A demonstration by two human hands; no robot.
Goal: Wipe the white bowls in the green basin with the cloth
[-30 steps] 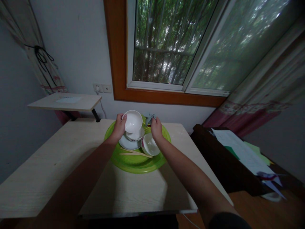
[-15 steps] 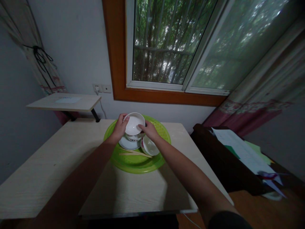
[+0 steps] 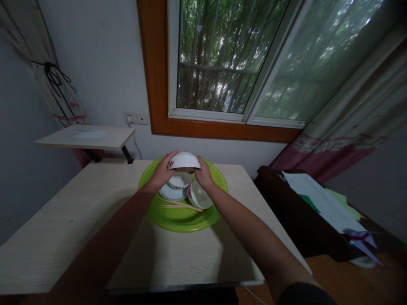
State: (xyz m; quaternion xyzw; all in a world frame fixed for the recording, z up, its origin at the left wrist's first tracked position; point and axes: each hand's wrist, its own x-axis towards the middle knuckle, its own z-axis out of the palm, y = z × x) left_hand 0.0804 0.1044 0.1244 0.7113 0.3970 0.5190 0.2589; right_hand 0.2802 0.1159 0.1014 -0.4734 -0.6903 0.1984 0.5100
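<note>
A white bowl [image 3: 184, 161] with a small red mark on its side hangs upside down over a round green tray [image 3: 181, 220]. My left hand [image 3: 163, 173] grips its left side and my right hand [image 3: 202, 174] grips its right side. Below it a second white bowl [image 3: 179, 179] rests on a white plate [image 3: 168, 192]. A third bowl [image 3: 200, 196] lies tilted on the tray to the right. Wooden chopsticks [image 3: 178, 204] lie across the tray in front of the plate.
The tray rests on a pale wooden table [image 3: 73, 224] below a window. A small side shelf [image 3: 85, 137] stands at the back left. At the right, a dark low piece of furniture [image 3: 305, 220] carries papers [image 3: 321, 199].
The bowl in my left hand has turned from facing me to upside down. My right hand, which held a small grey thing above the tray, has come onto the bowl's right side.
</note>
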